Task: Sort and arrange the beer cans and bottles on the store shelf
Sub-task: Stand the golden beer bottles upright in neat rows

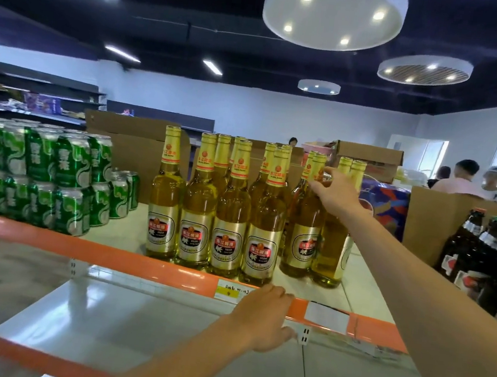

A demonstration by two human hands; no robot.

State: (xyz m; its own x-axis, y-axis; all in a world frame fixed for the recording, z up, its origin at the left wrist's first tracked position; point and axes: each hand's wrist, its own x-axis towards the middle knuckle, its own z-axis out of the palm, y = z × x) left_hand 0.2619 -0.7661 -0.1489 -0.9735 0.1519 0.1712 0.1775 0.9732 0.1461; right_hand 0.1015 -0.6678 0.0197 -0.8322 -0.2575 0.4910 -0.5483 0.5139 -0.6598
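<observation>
Upright, necks up, the bottles (232, 211) stood mid-shelf, cans (41, 171) at their 9 o'clock. The right hand (333, 192) gripped one bottle (305, 225) by its neck at 3 o'clock; the left hand (260, 316) clutched the shelf edge (109, 254).

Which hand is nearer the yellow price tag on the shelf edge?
Left: the left hand grips the orange strip beside the price tag; right hand is up at a bottle neck.
</observation>
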